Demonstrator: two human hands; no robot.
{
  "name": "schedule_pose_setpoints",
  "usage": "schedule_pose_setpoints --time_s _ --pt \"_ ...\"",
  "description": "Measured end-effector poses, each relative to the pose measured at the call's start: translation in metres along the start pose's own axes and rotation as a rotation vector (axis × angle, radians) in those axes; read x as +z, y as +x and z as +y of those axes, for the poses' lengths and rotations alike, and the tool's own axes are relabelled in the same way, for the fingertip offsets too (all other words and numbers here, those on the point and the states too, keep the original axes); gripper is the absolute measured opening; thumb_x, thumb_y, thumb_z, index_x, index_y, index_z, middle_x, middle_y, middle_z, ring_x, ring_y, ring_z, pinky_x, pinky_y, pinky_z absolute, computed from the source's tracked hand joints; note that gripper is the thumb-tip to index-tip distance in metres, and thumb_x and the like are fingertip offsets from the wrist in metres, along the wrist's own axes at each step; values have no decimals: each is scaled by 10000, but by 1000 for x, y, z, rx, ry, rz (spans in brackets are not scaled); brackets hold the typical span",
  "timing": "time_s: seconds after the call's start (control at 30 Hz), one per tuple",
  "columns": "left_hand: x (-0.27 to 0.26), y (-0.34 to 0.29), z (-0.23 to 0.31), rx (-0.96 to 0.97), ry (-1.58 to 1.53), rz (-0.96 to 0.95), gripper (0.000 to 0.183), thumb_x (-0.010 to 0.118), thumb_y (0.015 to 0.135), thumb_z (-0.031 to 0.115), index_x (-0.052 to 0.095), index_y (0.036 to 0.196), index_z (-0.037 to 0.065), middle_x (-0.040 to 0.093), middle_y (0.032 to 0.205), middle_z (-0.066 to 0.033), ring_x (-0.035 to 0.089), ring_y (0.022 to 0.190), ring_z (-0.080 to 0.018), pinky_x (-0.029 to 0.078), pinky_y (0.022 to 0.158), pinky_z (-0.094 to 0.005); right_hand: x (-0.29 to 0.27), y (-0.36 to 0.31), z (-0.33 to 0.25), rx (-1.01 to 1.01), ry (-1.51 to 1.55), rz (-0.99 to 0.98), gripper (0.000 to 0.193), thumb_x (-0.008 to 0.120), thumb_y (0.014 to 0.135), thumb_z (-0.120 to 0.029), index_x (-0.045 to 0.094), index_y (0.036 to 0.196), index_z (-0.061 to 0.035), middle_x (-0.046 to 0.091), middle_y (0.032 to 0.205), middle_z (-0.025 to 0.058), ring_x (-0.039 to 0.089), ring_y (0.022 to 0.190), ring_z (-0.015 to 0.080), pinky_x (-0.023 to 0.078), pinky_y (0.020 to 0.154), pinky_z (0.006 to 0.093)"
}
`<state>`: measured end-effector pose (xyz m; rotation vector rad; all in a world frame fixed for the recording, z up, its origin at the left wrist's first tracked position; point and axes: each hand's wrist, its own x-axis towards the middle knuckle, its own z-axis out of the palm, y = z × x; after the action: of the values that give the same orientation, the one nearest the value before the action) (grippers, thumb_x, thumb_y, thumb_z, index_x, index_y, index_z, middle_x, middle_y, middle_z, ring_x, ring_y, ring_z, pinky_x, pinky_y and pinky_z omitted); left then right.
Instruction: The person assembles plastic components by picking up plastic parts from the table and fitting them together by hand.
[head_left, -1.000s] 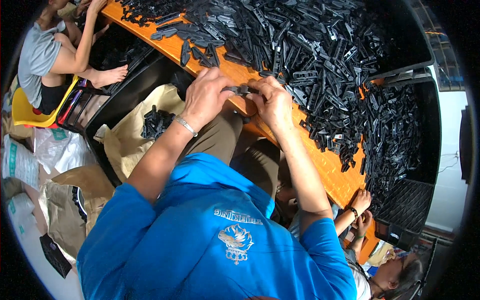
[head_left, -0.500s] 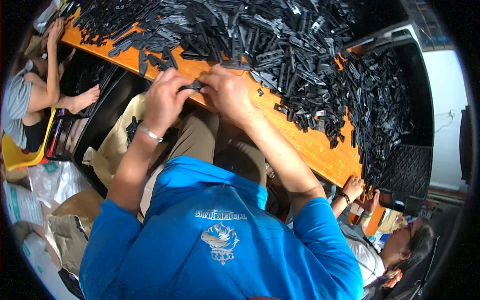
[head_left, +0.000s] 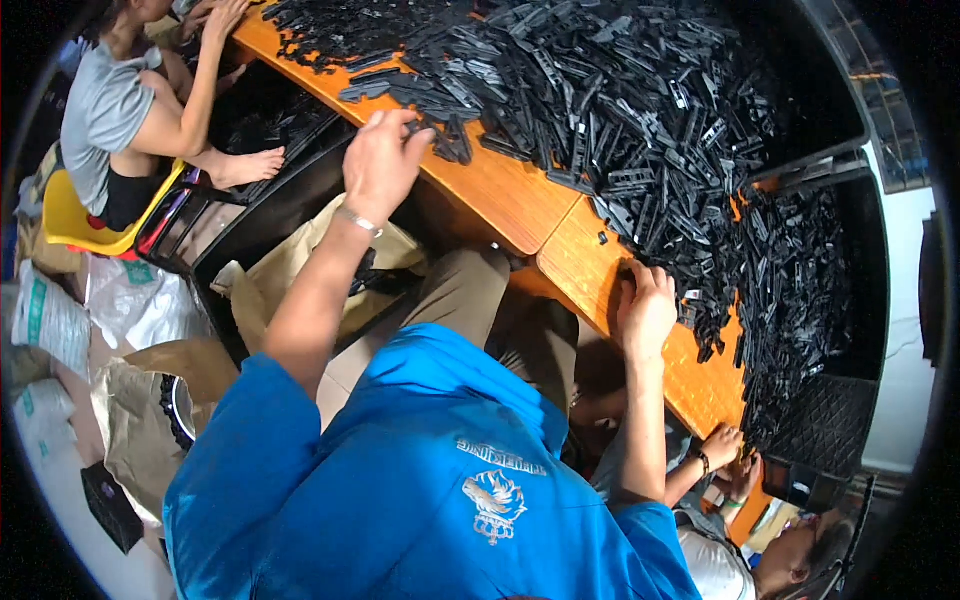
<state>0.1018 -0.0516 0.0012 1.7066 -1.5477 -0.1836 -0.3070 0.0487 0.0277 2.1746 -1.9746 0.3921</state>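
My left hand [head_left: 384, 165] is at the table's near edge, left of the middle. Its thumb and fingers close around a small black plastic part [head_left: 414, 128], beside a few long black pieces at the edge of the pile. Farther right, my right hand [head_left: 647, 310] rests on the orange wooden table [head_left: 515, 205] with its fingers curled in. What those fingers hold, if anything, is hidden. Just beyond them lies the big heap of black plastic parts [head_left: 600, 120], long slotted strips mixed with smaller clips.
An open brown paper bag [head_left: 290, 262] with black parts in it sits below the table, left of my knees. Another person's hand [head_left: 722, 440] works at the right end. At the far left a person [head_left: 125, 125] sits on a yellow chair [head_left: 85, 222]. Plastic bags [head_left: 140, 300] lie on the floor.
My hands were together over the table edge, holding a dark part between them. They have since separated, the right one moving to the right along the edge. The view has shifted too.
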Motion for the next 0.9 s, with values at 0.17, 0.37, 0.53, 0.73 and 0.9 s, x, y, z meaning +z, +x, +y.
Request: schedule_pose_setpoints --time_s 0.17,0.37,0.53,0.73,0.9 --pt "13 6 -3 0 33 41 254 833 907 214 745 1067 38 723 1028 -160 716 972 -375 582 861 -469 4 7 -6 -35 66 -3 244 740 913 -78 784 1148 -123 702 1036 118 665 996 364 566 878 458" --pt "9 -3 -16 -118 -137 -10 251 808 903 123 752 1143 72 710 973 -123 717 868 -309 589 824 -417 -6 8 -38 -24 351 17 238 762 892 25 753 1114 -60 649 980 148 685 838 360 580 748 404" --pt "2 -23 -11 -337 -701 -62 300 749 954 9 721 1249 53 718 966 -35 685 868 -130 567 801 -289 2 15 -65 -76 537 -8 321 791 795 103 715 1076 -31 643 1033 177 677 964 398 567 837 430" --pt "5 -32 8 -326 -843 -411 310 717 989 2 717 1299 17 711 1033 11 652 888 -66 548 834 -227 9 27 -103 -258 644 -93 380 772 879 37 734 1249 -44 696 1010 192 703 955 390 572 838 450" --pt "20 -25 47 102 -292 -657 227 728 963 50 797 1179 34 797 1067 -131 757 976 -248 582 907 -350 -2 30 -117 -229 618 -61 332 770 937 -54 724 1266 -50 747 1133 239 740 1042 416 586 857 485"
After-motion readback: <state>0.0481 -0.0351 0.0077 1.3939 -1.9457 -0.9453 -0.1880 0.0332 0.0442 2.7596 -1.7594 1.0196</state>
